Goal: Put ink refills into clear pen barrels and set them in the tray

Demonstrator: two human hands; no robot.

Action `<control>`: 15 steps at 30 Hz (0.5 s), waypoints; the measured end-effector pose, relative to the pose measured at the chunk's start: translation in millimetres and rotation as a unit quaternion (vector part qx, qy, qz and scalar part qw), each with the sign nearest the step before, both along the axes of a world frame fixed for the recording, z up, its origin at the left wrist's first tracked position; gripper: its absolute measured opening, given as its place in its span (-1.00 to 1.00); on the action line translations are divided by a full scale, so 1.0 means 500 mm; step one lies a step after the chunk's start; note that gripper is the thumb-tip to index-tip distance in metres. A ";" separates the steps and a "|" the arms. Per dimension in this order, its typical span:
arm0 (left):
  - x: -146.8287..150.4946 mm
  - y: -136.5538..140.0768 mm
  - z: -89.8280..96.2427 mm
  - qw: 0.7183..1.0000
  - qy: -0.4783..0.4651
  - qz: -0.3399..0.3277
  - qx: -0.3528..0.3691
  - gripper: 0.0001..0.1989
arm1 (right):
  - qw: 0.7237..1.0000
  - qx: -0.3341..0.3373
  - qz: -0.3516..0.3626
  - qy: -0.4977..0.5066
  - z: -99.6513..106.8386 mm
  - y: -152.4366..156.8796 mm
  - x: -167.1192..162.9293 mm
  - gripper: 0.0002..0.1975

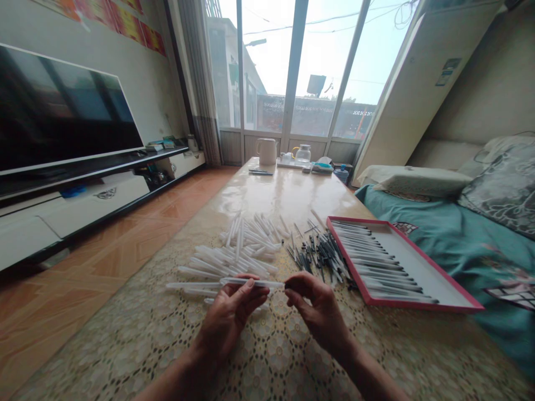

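My left hand (228, 314) is closed around a translucent white pen barrel (273, 284), which lies level across the fingers and points to the right. At the barrel's right end my right hand (320, 312) pinches a small dark piece, mostly hidden by the fingertips. Just beyond my left hand spreads a heap of similar white pen barrels (217, 259). Past my right hand lie many loose black pen parts and thin refills (320, 253). To the right, a shallow box with a pink rim (437, 263) holds a row of pens with dark ends (376, 259).
The long table (267, 362) wears a flower-patterned cover. At its far end stand a beige jug (266, 151), a glass teapot (303, 153) and a tissue pack (321, 166). A bed or sofa with green cloth (418, 245) borders the right side; a TV cabinet (92, 200) is left.
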State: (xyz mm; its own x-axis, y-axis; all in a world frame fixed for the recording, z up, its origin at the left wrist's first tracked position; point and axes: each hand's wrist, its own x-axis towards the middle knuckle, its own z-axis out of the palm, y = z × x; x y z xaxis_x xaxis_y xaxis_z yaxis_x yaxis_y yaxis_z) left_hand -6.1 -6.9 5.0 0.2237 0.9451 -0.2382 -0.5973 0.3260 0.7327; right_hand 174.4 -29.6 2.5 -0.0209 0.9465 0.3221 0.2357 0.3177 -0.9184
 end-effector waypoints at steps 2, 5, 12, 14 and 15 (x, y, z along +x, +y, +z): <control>-0.001 0.002 -0.003 1.000 0.001 -0.003 0.003 -0.87 | 1.000 -0.003 0.003 0.009 0.002 -0.001 -0.001 -0.92; -0.001 0.003 -0.006 1.000 0.005 -0.005 0.008 -0.87 | 1.000 -0.010 0.004 0.017 0.004 -0.001 -0.003 -0.93; 0.001 0.000 -0.003 1.000 0.011 0.003 0.010 -0.87 | 1.000 -0.012 -0.006 0.018 -0.001 0.002 -0.002 -0.91; 0.002 0.001 -0.002 1.000 0.010 0.003 0.010 -0.87 | 1.000 -0.012 -0.004 0.022 -0.003 0.002 -0.002 -0.90; 0.003 0.001 -0.003 1.000 0.011 0.003 0.010 -0.87 | 1.000 -0.013 -0.003 0.022 -0.003 0.003 -0.002 -0.89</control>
